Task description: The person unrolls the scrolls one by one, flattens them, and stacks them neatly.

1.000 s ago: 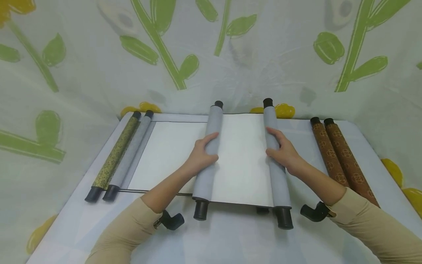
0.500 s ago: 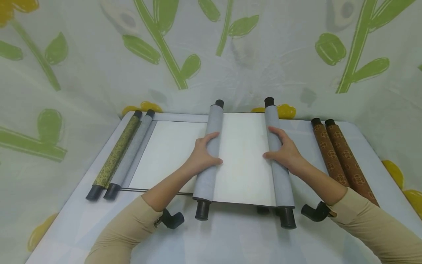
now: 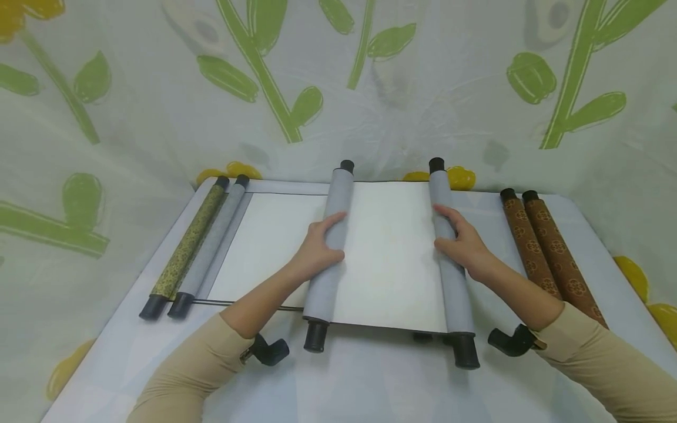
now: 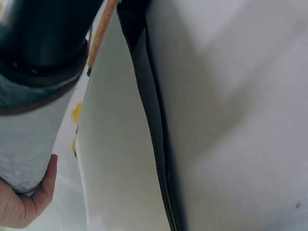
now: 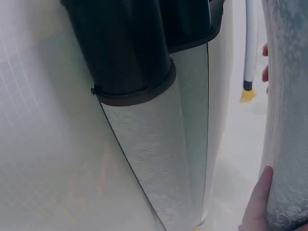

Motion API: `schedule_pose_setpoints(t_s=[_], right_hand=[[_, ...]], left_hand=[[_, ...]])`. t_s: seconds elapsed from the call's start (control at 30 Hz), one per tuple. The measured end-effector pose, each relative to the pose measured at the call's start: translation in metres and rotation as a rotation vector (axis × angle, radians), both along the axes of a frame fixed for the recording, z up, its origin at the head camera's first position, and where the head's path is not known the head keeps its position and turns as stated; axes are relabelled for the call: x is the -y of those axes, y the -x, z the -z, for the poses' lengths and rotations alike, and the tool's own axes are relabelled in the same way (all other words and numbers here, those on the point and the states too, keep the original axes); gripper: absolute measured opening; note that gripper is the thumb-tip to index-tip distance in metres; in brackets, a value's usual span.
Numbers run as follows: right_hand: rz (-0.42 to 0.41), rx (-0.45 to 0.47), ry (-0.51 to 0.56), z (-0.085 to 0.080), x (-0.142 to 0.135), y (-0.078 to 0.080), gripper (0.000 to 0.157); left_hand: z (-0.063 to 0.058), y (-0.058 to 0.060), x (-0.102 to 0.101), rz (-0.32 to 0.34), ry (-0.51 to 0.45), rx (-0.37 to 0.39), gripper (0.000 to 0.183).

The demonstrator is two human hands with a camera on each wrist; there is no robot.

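In the head view, my left hand (image 3: 317,249) grips a grey roll (image 3: 321,296), the left roll of a hanging scroll with black end knobs. My right hand (image 3: 464,244) holds the matching grey roll (image 3: 459,299) on the right, thumb on its inner side. Blank white paper (image 3: 391,252) stretches between the two rolls. Beneath lies another scroll sheet (image 3: 270,235), also white, running left to its own grey roll (image 3: 214,244). Fingers (image 4: 44,185) curl round the roll in the left wrist view. Close up in the right wrist view is a grey roll (image 5: 149,144) with a black knob.
A green-gold patterned roll (image 3: 187,247) lies along the table's left side. Two brown patterned rolls (image 3: 529,247) lie together at the right. A floral curtain (image 3: 391,111) hangs behind the pale table (image 3: 370,388). Black wrist mounts (image 3: 270,351) protrude below both sleeves.
The two held rolls have moved slightly apart, left roll leftward and right roll rightward. A wider strip of white paper shows between them. The other rolls stay put.
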State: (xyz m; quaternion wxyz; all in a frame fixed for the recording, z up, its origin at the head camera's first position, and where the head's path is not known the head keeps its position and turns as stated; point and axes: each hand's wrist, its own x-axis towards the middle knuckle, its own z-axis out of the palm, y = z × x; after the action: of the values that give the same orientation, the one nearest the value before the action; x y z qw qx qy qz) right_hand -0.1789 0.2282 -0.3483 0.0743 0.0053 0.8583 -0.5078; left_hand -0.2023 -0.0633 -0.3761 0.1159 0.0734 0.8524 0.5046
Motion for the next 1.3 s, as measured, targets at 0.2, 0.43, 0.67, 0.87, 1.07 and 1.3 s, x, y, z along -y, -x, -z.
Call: schedule_pose_setpoints(t_s=[0.2, 0.43, 0.67, 0.87, 1.07, 1.3], right_hand=[[0.017, -0.025, -0.012, 0.000, -0.002, -0.002, 0.080], [0.037, -0.011, -0.065, 0.000, -0.004, -0.002, 0.092], [0.031, -0.031, -0.069, 0.000, -0.008, -0.003, 0.090], [0.031, -0.019, -0.072, -0.002, -0.013, -0.003, 0.084], [0.041, -0.001, -0.017, -0.004, -0.018, -0.004, 0.077], [0.039, -0.009, -0.042, -0.003, -0.018, -0.004, 0.085]], left_hand=[[-0.003, -0.001, 0.001, -0.018, 0.011, 0.002, 0.078], [0.001, -0.001, 0.000, -0.016, 0.042, -0.025, 0.087], [0.000, -0.001, 0.001, -0.015, 0.025, -0.018, 0.085], [-0.002, 0.000, 0.007, -0.034, 0.030, -0.018, 0.082], [-0.001, 0.002, 0.015, -0.039, 0.029, -0.023, 0.073], [0.000, 0.002, 0.017, -0.035, 0.057, 0.000, 0.074]])
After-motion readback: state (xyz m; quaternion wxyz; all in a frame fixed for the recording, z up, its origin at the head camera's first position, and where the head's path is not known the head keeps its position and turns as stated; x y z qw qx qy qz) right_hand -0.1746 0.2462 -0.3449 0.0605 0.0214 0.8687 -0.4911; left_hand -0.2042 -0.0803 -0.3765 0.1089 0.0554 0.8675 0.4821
